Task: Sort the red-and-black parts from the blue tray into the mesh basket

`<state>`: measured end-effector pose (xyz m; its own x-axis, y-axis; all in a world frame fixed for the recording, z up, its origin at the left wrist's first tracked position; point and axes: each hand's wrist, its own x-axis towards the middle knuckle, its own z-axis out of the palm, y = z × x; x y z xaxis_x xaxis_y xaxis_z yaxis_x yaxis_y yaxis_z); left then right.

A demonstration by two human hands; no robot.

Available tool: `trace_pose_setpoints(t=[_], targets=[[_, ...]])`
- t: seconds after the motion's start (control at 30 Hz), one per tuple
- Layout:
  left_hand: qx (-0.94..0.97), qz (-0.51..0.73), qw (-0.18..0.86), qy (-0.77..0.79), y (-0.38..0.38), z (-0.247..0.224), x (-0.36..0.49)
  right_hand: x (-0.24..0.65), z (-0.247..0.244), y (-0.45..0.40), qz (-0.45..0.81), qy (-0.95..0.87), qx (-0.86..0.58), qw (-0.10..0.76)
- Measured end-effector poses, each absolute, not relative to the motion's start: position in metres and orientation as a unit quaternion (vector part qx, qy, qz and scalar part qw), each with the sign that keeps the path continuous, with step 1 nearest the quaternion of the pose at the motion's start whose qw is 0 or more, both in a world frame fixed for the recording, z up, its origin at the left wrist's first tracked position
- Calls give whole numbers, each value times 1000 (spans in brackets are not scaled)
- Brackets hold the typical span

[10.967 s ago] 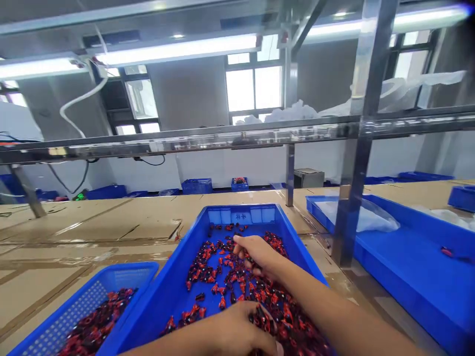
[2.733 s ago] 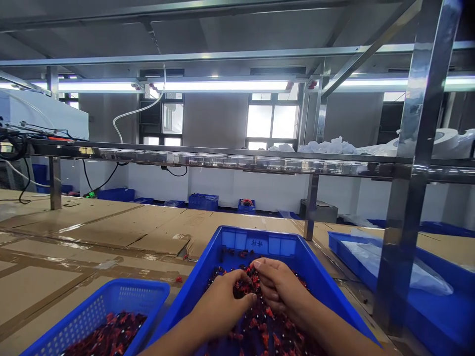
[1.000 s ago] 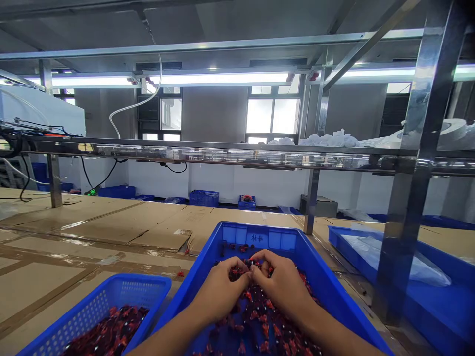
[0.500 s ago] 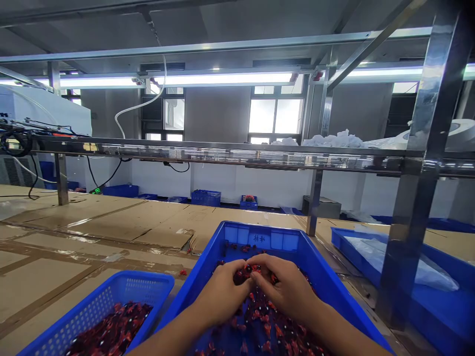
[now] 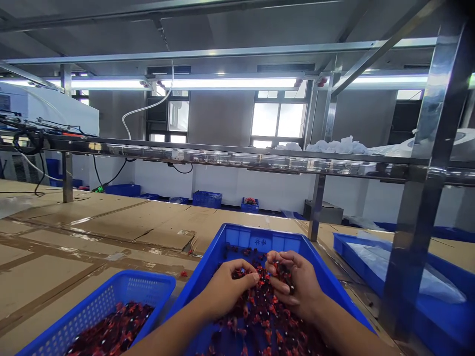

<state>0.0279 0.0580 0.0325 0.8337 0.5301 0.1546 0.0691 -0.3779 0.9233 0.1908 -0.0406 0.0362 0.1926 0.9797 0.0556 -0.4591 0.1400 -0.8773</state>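
Note:
A deep blue tray (image 5: 218, 249) holds many small dark red, glossy pieces (image 5: 265, 324) with bright red and white spots. Over its middle, my left hand (image 5: 232, 287) has its thumb and fingers curled close together; what it grips, if anything, is hidden. My right hand (image 5: 297, 284) is beside it, turned palm inward, its curled fingers round several of the red pieces. A small gap separates the two hands. To the left stands a perforated blue basket (image 5: 148, 284) with more red pieces (image 5: 115, 329) in it.
Taped cardboard (image 5: 126, 217) covers the table. A metal post (image 5: 417, 247) rises at the right, by a blue tray (image 5: 341, 242) with a clear plastic bag (image 5: 408, 272). A metal shelf (image 5: 230, 154) crosses above the table. One red piece (image 5: 184, 273) lies between basket and tray.
My hands, together before, are now apart. The right one has moved slightly right and turned, showing red pieces within its fingers. The view has shifted slightly.

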Motion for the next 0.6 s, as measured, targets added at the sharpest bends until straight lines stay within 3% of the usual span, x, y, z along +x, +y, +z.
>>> trace_pose_setpoints(t=[0.17, 0.6], targets=[[856, 306, 382, 167, 47, 41, 23, 184, 27, -36, 471, -385, -555, 568], [865, 303, 357, 182, 44, 37, 24, 179, 27, -37, 449, -435, -570, 533]])
